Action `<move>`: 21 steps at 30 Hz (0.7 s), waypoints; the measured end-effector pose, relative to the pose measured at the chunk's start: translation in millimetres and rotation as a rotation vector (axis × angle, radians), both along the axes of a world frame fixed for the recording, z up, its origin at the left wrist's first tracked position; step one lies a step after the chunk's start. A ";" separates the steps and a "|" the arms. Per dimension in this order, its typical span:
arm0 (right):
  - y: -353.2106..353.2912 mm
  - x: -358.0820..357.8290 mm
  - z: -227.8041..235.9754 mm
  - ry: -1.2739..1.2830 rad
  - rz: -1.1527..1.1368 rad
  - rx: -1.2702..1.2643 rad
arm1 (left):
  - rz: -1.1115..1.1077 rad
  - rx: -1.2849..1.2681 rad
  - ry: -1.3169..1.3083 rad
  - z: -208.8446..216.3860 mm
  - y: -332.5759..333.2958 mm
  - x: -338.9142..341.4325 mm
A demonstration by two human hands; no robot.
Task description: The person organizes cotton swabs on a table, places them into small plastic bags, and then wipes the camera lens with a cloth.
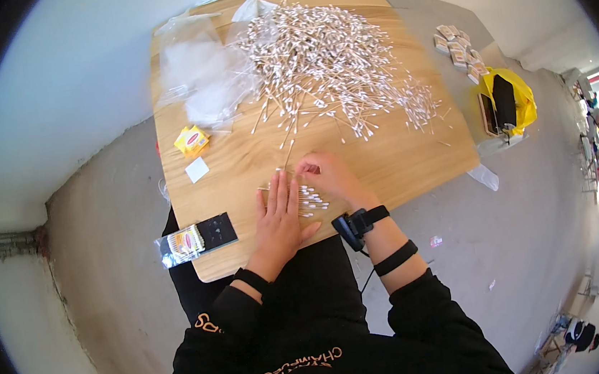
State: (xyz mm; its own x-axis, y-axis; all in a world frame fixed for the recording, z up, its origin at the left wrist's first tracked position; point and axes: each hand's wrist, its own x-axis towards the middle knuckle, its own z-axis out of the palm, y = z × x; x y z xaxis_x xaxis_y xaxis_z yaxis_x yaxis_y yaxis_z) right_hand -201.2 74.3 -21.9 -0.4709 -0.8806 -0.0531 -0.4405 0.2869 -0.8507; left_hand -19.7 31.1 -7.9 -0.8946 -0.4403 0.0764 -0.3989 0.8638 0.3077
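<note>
My left hand point(279, 219) lies flat on a small row of cotton swabs point(311, 201) near the table's front edge, its fingers stretched out and partly hiding them. White tips show to the right of that hand. Just beyond the row, my right hand point(329, 175) is closed, thumb and fingers drawn together in a pinch. Whatever sits between those fingertips is too small to make out. A loose cotton swab point(288, 154) lies close to them. Farther back spreads a large heap of cotton swabs point(323, 55) with wooden sticks and white tips.
Clear plastic bags point(206, 73) lie at the table's point(384, 171) back left. Nearer are a yellow box point(192, 140), a white square card point(197, 169) and a clear packet of swabs point(184, 244) on a black pad. Small boxes point(459, 49) and a yellow bag point(522, 100) stand off to the right.
</note>
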 end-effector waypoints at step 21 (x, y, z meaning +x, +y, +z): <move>-38.3 -1.9 0.2 0.168 -0.315 -0.034 | -0.012 -0.009 0.019 -1.0 3.3 -1.9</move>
State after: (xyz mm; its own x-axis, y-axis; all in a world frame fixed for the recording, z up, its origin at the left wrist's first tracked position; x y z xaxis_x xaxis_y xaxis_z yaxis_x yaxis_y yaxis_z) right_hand -203.1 35.9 -21.7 -0.7195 -0.6904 0.0756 -0.4697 0.4035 -0.7852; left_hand -21.6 34.4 -8.8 -0.8980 -0.4290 0.0976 -0.3828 0.8712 0.3073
